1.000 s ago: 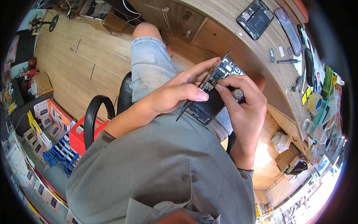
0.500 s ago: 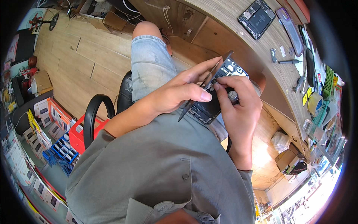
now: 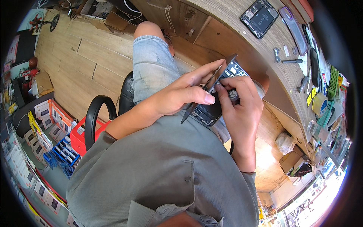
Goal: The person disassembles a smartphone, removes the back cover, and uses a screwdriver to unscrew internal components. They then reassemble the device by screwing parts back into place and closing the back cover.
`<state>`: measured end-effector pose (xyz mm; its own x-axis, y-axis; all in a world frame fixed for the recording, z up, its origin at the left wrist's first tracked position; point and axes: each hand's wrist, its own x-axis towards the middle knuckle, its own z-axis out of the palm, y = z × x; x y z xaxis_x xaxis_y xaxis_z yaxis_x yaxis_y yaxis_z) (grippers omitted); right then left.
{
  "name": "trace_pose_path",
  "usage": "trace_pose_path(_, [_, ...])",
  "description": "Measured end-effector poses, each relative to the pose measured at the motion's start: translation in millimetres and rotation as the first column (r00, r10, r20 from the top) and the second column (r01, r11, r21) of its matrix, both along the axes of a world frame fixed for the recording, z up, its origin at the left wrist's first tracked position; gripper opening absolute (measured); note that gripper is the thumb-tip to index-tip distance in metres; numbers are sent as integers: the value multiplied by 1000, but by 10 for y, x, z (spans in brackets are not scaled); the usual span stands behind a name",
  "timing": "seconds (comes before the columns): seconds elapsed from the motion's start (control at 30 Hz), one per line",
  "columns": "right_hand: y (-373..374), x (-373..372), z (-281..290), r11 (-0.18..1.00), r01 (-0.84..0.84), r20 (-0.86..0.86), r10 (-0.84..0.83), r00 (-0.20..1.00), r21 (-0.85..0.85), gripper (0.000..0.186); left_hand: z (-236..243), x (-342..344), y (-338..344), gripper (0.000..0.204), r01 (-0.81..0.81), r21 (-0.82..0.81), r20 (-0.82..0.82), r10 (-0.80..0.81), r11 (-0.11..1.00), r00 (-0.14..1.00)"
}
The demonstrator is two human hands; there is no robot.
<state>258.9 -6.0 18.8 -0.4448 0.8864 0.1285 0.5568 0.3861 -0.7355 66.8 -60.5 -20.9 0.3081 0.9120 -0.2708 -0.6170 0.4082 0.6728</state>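
An opened smartphone (image 3: pixel 207 113) is held in front of my chest, its circuit board and dark inner parts exposed. Its thin screen panel (image 3: pixel 191 109) stands tilted up along the left side of the body. My left hand (image 3: pixel 185 92) grips the panel, thumb on the near face and fingers behind. Over the phone's inside, my right hand (image 3: pixel 244 100) has thumb and index finger pinched near the upper middle; whatever lies between those tips is too small to make out. Tucked in the same hand's curled fingers is a grey round-capped cylinder (image 3: pixel 233 95).
A wooden bench (image 3: pixel 227 22) curves along the right, bearing another opened phone (image 3: pixel 259 19), a purple-edged phone case (image 3: pixel 294 32), small metal tools (image 3: pixel 292 61) and a tape roll (image 3: pixel 320 104). A black chair armrest (image 3: pixel 90 121) and red box (image 3: pixel 77 138) stand at left.
My right hand has shifted slightly left, with the grey cylinder moving along. My left hand and the screen panel are almost still.
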Motion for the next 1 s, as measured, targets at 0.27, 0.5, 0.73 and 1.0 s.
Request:
trace_pose_path(0.27, [-20, 5, -4, 999, -7, 20, 6, 1000, 49, 17, -15, 8, -2, 114, 6, 7, -10, -6, 1000, 1000])
trace_pose_path(0.5, [-25, 12, -15, 998, -8, 23, 7, 1000, 59, 17, 2, 8, 1, 113, 5, -6, -8, -5, 1000, 1000])
trace_pose_path(0.73, [-2, 50, 29, 1000, -15, -29, 16, 999, 23, 18, -93, -67, -10, 100, 60, 80, 118, -70, 995, 991])
trace_pose_path(1.0, [-7, 61, 54, 1000, -28, 27, 28, 999, 3, 20, -72, -45, 6, 100, 46, 80, 105, -54, 996, 993])
